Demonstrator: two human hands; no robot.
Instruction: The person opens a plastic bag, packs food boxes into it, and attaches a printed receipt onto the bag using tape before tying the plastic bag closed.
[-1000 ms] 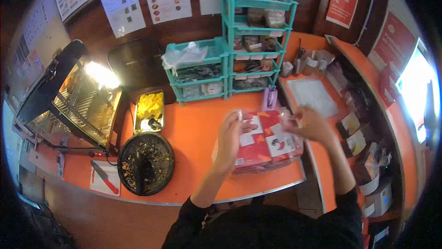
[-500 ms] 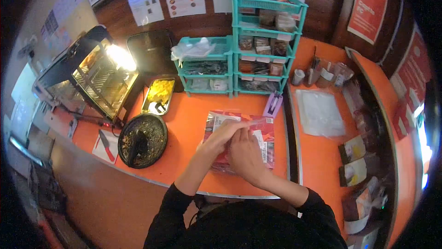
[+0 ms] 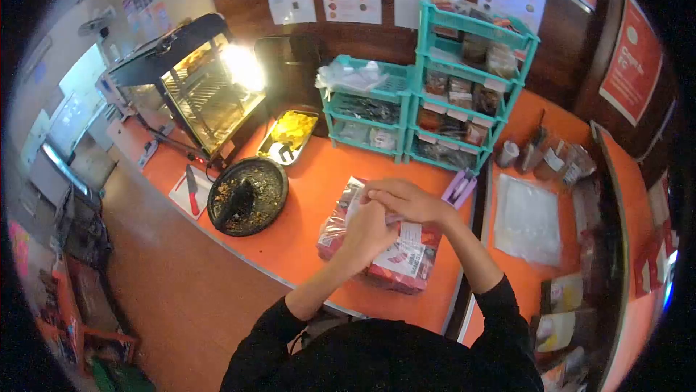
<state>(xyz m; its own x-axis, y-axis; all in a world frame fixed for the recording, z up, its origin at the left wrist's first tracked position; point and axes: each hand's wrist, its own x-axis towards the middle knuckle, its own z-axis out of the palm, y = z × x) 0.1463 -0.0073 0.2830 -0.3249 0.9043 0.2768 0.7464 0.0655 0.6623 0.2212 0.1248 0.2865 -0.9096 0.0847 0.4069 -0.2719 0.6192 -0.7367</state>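
A red package with white labels [image 3: 400, 261] lies on the orange counter [image 3: 286, 254], its top partly covered by both hands. My left hand [image 3: 370, 236] rests over the middle of the package, fingers bent in; whether something is between them is hidden. Crossing above it, my right hand [image 3: 406, 200] has its fingers stretched out and touches the left one near the fingertips. Behind the right wrist is a purple tape dispenser [image 3: 460, 188].
A stone mortar [image 3: 248, 196], a red-handled knife [image 3: 192, 189], a tray of yellow food [image 3: 293, 131] and a lit display case [image 3: 210, 95] are at the left. Teal racks [image 3: 409, 98] stand behind; clear plastic bags [image 3: 528, 219] lie right.
The view has swung left, so the counter items appear farther right. My hands have crossed differently over the package, the right now lying above the left.
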